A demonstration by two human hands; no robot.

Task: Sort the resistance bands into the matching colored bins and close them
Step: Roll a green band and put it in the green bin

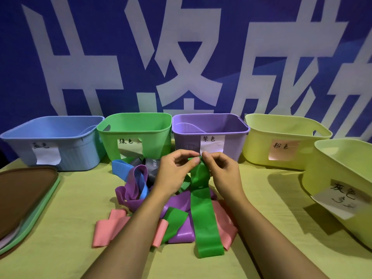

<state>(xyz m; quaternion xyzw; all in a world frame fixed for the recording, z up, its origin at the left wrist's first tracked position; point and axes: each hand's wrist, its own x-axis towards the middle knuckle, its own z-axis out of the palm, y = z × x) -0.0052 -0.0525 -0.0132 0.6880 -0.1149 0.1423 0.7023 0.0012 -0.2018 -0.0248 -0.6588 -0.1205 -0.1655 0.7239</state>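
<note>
Both our hands, left hand and right hand, pinch the green band's top above the worktop pile; sorting just starting, next lift it into the green bin.

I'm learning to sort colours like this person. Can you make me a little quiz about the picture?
1. True or false: both hands, left and right, pinch the green band.
2. Which bin stands right behind the hands?
A. blue bin
B. purple bin
C. grey-labelled bin
3. Fill in: the lids lie stacked on the table's ___ side.

Key: 1 true. 2 B. 3 left.
</note>
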